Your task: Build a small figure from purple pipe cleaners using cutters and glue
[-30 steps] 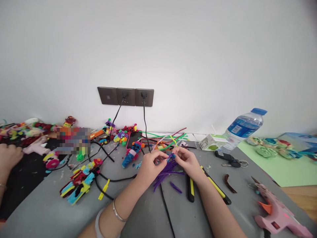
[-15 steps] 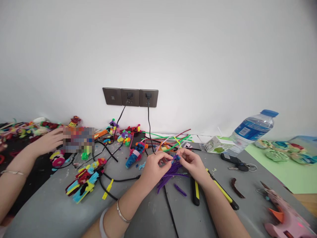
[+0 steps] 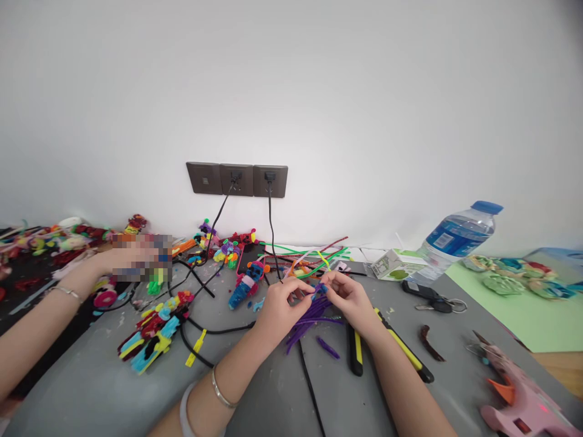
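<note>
My left hand (image 3: 283, 308) and my right hand (image 3: 348, 300) meet over the grey table, their fingertips closed in a pinch around a small purple pipe cleaner piece (image 3: 320, 291). Its exact shape is mostly covered by the fingers. Just beneath lies a bundle of purple pipe cleaners (image 3: 306, 323), and a short purple piece (image 3: 328, 348) rests apart from it, nearer to me. Under my right wrist a tool's black-and-yellow handles (image 3: 356, 352) spread out; its head is hidden. A blue pipe cleaner figure (image 3: 243, 290) lies left of my left hand.
A co-worker's arm (image 3: 54, 315) reaches in from the left among pipe cleaner figures (image 3: 152, 334). Black cables (image 3: 218, 329) cross the table. To the right are a water bottle (image 3: 460, 237), a carton (image 3: 398, 265), keys (image 3: 439, 302) and a pink glue gun (image 3: 523, 394).
The co-worker's hand has moved right, over the blurred patch. My hands keep pinching the purple piece with only slight finger movement. The whole view has shifted a little.
</note>
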A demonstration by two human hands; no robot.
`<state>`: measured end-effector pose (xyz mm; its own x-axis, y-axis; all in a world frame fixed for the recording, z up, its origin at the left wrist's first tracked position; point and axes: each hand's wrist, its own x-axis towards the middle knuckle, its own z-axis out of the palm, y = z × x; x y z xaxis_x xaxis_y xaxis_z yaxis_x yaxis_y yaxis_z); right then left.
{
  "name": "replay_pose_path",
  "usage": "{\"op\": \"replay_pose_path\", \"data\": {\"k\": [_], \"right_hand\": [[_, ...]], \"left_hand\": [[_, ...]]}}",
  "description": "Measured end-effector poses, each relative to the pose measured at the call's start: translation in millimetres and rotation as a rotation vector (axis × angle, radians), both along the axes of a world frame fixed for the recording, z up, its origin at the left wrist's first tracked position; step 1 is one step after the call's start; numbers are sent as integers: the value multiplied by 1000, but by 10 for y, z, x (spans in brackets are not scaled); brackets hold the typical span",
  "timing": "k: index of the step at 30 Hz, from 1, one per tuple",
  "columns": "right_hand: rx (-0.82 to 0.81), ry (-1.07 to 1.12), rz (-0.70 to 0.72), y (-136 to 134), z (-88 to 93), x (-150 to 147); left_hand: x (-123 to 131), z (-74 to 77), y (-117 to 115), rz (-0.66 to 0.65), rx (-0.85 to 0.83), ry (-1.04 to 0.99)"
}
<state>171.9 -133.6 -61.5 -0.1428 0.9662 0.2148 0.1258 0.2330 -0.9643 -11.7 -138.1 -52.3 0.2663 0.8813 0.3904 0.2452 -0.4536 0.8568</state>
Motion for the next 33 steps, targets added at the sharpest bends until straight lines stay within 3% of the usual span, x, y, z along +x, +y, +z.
{"op": "replay_pose_path", "data": {"k": [33], "right_hand": [[14,26,8,7,-1,-7]], "left_hand": [[-16,-39,26,0,16,31]]}}
